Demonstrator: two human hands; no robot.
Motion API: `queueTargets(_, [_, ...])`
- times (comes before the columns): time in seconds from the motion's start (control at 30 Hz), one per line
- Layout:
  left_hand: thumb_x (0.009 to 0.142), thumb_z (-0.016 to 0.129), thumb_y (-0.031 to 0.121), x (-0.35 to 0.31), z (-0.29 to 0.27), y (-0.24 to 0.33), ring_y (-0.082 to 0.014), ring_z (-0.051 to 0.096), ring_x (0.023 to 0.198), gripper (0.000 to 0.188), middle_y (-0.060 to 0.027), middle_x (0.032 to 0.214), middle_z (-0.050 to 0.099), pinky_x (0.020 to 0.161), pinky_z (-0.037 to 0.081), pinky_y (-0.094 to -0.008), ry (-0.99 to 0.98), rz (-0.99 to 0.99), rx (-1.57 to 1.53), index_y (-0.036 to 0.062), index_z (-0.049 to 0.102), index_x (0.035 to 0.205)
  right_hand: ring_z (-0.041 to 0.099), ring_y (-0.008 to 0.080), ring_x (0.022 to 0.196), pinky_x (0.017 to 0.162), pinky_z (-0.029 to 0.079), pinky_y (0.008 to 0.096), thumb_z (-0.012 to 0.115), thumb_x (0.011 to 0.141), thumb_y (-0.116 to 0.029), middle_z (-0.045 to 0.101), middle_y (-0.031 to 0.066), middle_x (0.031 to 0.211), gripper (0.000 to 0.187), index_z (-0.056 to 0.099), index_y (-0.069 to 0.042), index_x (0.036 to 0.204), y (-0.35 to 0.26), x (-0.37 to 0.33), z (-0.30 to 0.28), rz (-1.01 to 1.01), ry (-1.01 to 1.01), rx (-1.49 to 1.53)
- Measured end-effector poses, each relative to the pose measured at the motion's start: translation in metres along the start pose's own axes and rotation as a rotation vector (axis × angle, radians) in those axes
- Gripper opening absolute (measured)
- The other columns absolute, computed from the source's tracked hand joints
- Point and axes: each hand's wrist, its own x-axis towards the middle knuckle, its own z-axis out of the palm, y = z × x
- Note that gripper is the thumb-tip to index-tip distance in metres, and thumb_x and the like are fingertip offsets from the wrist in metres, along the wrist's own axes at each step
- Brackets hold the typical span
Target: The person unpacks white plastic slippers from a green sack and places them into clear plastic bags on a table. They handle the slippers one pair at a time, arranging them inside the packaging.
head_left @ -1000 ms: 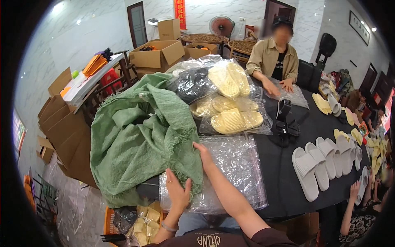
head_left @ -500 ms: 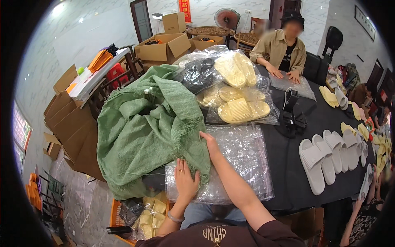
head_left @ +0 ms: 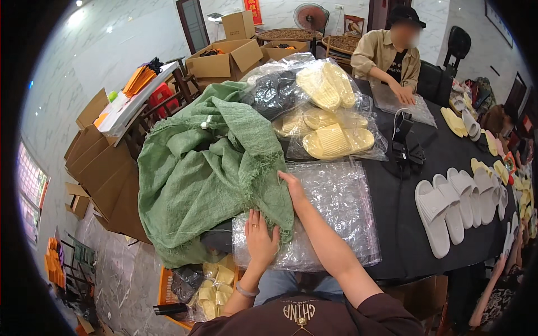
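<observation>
The black-covered desk [head_left: 395, 229] carries nearly everything. On its left part lies the green sack [head_left: 207, 168], rumpled, its frayed edge hanging over the clear plastic [head_left: 339, 190]; that lies flat before the person, probably to stay within reach. Behind it, yellow slippers [head_left: 339, 140] are heaped in clear bags, likely to keep pairs together. Grey slippers [head_left: 434, 213] stand in a row at the right, perhaps so pairs stay easy to tell. An orange crate [head_left: 166, 291] below the desk holds more yellow ones.

Both hands frame the sack's frayed corner, seemingly to steady it. The left hand [head_left: 260, 241] lies against it, fingers side by side, thumb apart, gripping nothing visibly. The right hand [head_left: 295, 189] touches its right edge; whether its fingers pinch the cloth, I cannot tell.

Pale lettering, upside down here, crosses the shirt [head_left: 314, 322]; a red banner [head_left: 253, 11] bears characters. I can make out no label on the slippers.
</observation>
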Motion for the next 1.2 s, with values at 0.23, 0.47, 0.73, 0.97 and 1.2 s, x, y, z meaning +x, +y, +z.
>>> queueTargets(0.23, [0.078,0.065,0.018,0.002,0.0,0.002,-0.0406,0.037,0.129,0.052,-0.0291,0.131,0.045,0.106,0.028,-0.0491,0.01,0.019,0.003,-0.0113,0.048,0.118,0.064,0.0208,0.088,0.078,0.051,0.0311,0.058,0.086,-0.021,0.065,0.0118,0.102,0.037,0.058,0.003,0.114,0.005,0.007,-0.008,0.003,-0.003,0.006])
queueTargets(0.47, [0.078,0.065,0.017,0.001,-0.001,0.0,-0.0401,0.037,0.13,0.051,-0.0287,0.131,0.045,0.106,0.028,-0.0488,0.013,0.015,-0.003,-0.0101,0.049,0.118,0.064,0.0194,0.089,0.079,0.05,0.0293,0.057,0.087,-0.021,0.065,0.0108,0.103,0.035,0.058,0.002,0.114,0.007,0.007,-0.007,-0.02,-0.019,0.003])
queueTargets(0.73, [0.079,0.064,0.018,0.001,-0.001,0.002,-0.039,0.036,0.131,0.052,-0.0281,0.132,0.045,0.106,0.027,-0.0487,-0.002,0.007,0.001,-0.0106,0.048,0.119,0.064,0.0194,0.088,0.078,0.05,0.0292,0.056,0.088,-0.021,0.065,0.0108,0.102,0.034,0.059,0.002,0.112,0.007,0.008,-0.008,-0.005,-0.021,0.018])
queueTargets(0.97, [0.079,0.063,0.019,0.001,-0.002,0.002,-0.0386,0.035,0.131,0.053,-0.0278,0.132,0.045,0.107,0.026,-0.0484,-0.015,-0.006,0.006,-0.0113,0.048,0.12,0.064,0.0203,0.086,0.076,0.051,0.0301,0.057,0.087,-0.021,0.065,0.0119,0.101,0.033,0.06,0.003,0.11,0.001,0.002,-0.002,0.012,0.019,-0.022])
queueTargets(1.2, [0.079,0.064,0.019,0.001,-0.002,0.001,-0.0385,0.036,0.131,0.053,-0.0275,0.132,0.045,0.108,0.026,-0.0481,-0.011,-0.005,0.021,-0.0111,0.048,0.12,0.064,0.021,0.087,0.078,0.051,0.0309,0.058,0.087,-0.02,0.065,0.0123,0.102,0.035,0.058,0.004,0.113,-0.005,-0.007,0.008,0.027,0.036,0.008])
